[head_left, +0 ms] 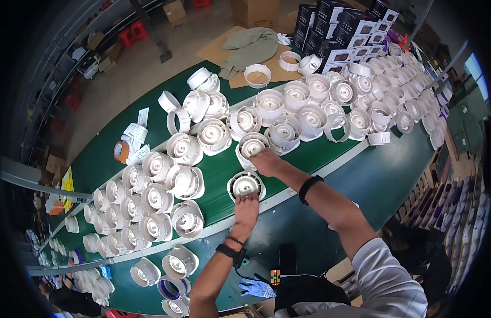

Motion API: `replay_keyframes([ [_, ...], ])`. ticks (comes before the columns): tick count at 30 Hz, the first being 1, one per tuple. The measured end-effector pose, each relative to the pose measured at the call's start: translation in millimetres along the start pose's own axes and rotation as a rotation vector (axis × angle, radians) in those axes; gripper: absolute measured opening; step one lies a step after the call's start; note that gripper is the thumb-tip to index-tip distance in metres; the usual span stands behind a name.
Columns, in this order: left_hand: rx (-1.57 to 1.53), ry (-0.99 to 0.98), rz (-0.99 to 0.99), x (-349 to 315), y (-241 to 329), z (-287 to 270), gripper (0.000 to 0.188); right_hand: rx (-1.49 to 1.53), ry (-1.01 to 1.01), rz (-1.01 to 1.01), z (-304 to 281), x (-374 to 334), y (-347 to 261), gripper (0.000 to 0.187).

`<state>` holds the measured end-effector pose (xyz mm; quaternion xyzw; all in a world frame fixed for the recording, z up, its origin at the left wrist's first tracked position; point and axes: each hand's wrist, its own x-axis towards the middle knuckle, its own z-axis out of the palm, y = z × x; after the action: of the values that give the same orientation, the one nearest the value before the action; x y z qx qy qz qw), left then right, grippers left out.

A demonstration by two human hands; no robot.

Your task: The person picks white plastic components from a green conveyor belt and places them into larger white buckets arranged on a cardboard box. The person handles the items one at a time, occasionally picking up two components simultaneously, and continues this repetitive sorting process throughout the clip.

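Two white round plastic housings with ringed insides stand on the green belt in front of me. My left hand (246, 209) grips the near rim of the closer housing (240, 183), its fingers curled over the edge. Just beyond, my right hand (266, 162) holds the right side of the other housing (249, 142), with its fingertips over the rim and partly hidden inside. The two housings sit close together, open side up. A dark band circles my right forearm, and a dark strap and beads are on my left wrist.
Rows of similar housings (155, 198) fill the belt at left; more are heaped at right (396, 87). Black boxes (338, 37) are stacked at the back beside a grey-green cloth (253, 47). Orange tape (121, 151) lies at left, and a blue glove (257, 288) near me.
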<state>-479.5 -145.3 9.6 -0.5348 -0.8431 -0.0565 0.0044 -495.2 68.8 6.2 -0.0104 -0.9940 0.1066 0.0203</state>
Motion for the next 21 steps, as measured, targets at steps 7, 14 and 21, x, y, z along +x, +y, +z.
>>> replay_keyframes([
  [7, 0.031, -0.061, -0.032, 4.2, 7.7, 6.6, 0.023, -0.042, 0.002, -0.030, 1.1, -1.1, 0.4, 0.010],
  [14, 0.021, -0.104, -0.135, 6.8, 14.8, 13.3, 0.025, -0.052, -0.100, 0.078, 1.1, 0.4, -6.0, 0.016],
  [21, -0.017, -0.101, -0.110, 12.0, 11.9, 13.0, 0.021, -0.060, -0.036, 0.075, 0.3, 0.4, -7.9, 0.013],
])
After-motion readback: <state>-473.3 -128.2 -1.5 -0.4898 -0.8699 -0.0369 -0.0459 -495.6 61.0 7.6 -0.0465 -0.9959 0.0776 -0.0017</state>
